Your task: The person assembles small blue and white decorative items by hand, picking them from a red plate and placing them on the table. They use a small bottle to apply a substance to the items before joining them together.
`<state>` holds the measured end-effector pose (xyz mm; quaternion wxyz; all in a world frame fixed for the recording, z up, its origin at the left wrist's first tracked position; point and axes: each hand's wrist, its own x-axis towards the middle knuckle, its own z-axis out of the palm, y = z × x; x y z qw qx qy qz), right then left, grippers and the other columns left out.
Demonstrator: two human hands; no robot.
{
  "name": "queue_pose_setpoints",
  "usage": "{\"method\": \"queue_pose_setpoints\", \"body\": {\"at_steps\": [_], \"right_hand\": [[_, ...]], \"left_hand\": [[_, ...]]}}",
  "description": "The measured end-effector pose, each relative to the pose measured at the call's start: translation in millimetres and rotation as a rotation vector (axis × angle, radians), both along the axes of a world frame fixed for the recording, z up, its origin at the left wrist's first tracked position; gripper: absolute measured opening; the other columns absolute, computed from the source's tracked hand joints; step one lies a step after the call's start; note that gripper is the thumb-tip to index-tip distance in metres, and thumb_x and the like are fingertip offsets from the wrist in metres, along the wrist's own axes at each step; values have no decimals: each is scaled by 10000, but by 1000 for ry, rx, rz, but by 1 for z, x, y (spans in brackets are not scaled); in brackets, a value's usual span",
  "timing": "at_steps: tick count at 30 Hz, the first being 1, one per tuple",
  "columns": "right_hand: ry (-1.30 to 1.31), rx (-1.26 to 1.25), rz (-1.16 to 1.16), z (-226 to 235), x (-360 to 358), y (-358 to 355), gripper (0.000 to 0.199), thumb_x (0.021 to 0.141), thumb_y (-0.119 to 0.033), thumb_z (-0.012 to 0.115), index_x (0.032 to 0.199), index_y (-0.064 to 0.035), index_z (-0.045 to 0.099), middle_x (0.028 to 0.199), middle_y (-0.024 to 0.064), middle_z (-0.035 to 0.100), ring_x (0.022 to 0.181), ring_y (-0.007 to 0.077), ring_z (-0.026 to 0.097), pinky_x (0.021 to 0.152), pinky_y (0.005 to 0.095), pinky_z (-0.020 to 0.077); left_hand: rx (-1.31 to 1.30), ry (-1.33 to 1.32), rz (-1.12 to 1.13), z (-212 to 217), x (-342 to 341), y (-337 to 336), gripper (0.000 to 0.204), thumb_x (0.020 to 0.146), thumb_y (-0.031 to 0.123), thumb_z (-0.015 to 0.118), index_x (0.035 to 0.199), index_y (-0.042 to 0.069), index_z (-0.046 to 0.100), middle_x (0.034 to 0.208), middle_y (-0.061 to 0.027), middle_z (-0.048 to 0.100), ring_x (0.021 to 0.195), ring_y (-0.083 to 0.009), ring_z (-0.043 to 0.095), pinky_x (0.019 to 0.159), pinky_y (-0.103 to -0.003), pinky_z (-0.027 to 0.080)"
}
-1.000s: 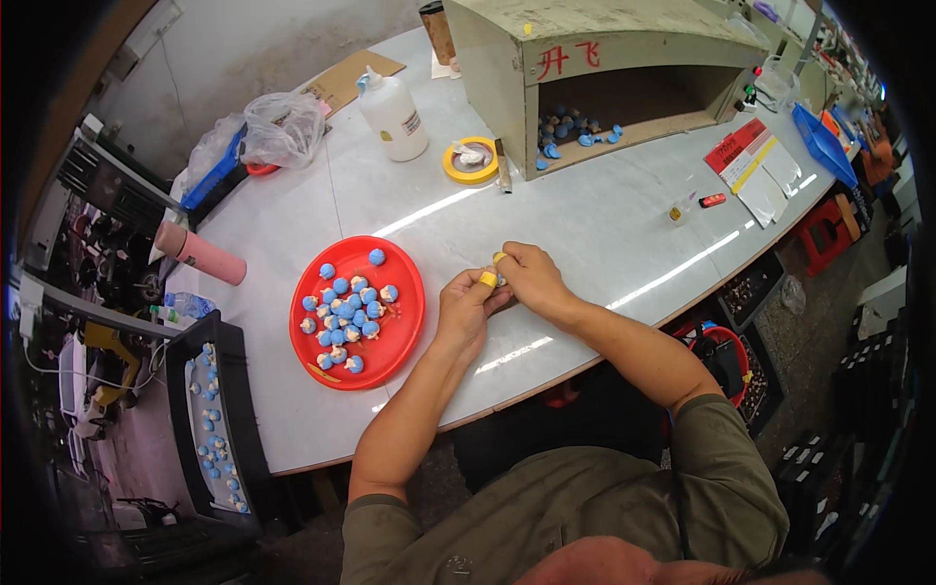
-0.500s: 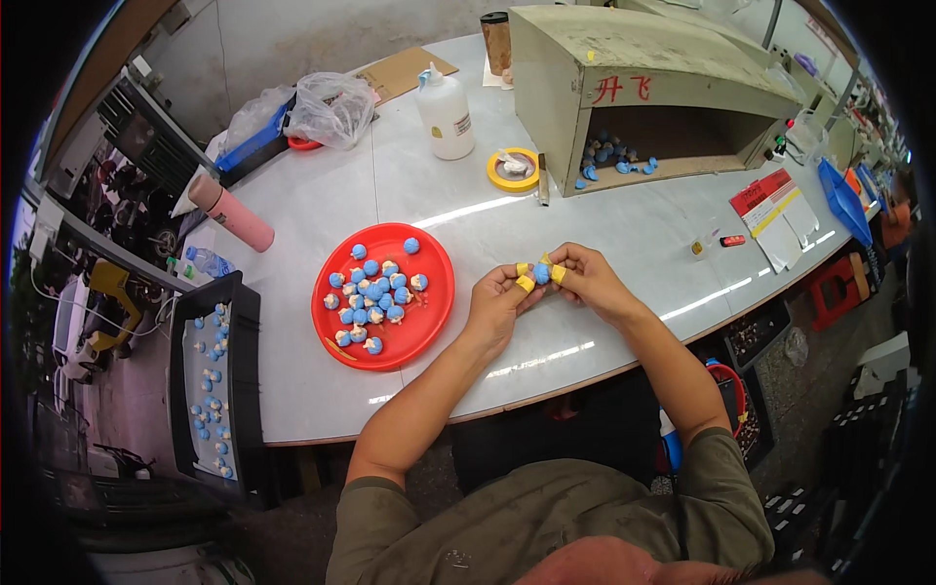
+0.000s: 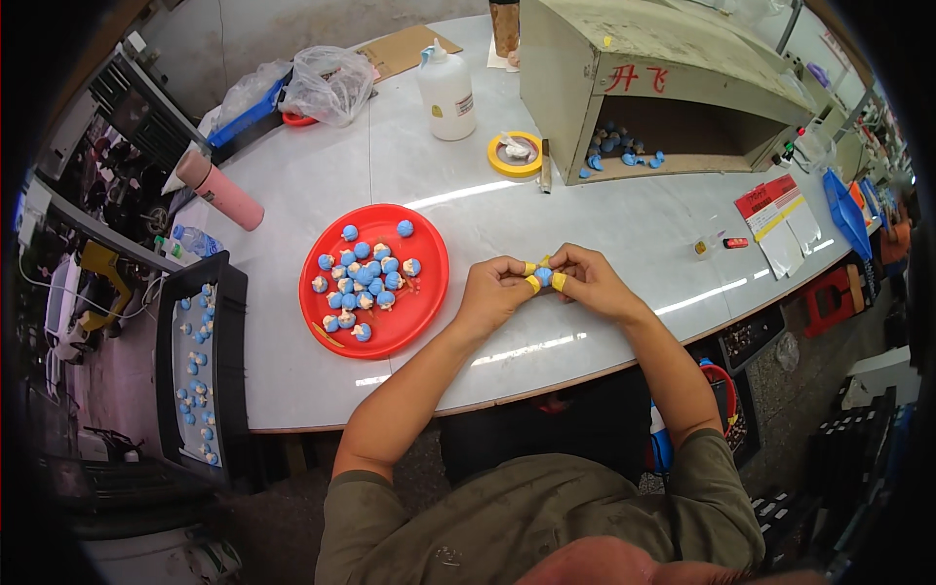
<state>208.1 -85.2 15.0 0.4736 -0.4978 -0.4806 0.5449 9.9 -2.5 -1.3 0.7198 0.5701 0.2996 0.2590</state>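
Between my fingertips is a small blue ball-like figure (image 3: 544, 277), pinched from both sides over the white table. My left hand (image 3: 497, 290) is closed on its left side and my right hand (image 3: 592, 283) on its right, with yellow tape wrapped round the fingertips. My fingers cover much of the piece, so its details are hidden. Left of my hands lies a round red tray (image 3: 421, 317) bearing several similar blue pieces with cream-coloured parts, mostly clustered in its middle.
A black bin (image 3: 234, 361) with more blue pieces stands at the left table edge. Farther back are a pink flask (image 3: 220, 190), a white bottle (image 3: 447, 97), a yellow tape roll (image 3: 499, 167) and a greenish box (image 3: 575, 68) holding blue pieces. Papers (image 3: 780, 229) lie at right.
The view has shifted slightly, so the tray and bin appear a little further up and left. My fingers have closed in tighter around the blue piece, which seems slightly turned.
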Motion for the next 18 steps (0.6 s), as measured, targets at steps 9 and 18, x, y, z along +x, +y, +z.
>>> {"method": "queue_pose_setpoints", "body": {"at_steps": [9,18], "right_hand": [[-6,-21,-112,-6,-8,7,219,928,-19,598,1146,10,593,909,23,632,680,54,587,609,222,503],[-401,221,-386,-6,30,18,287,904,-79,652,1172,22,638,852,59,649,730,118,610,675,280,510]], "left_hand": [[-96,-71,88,-1,8,1,237,924,34,711,1128,-51,623,1061,-113,707,950,-126,689,811,-239,557],[318,12,423,34,-51,23,336,915,92,703,1203,-35,587,1064,-116,677,953,-155,663,791,-281,552]]}}
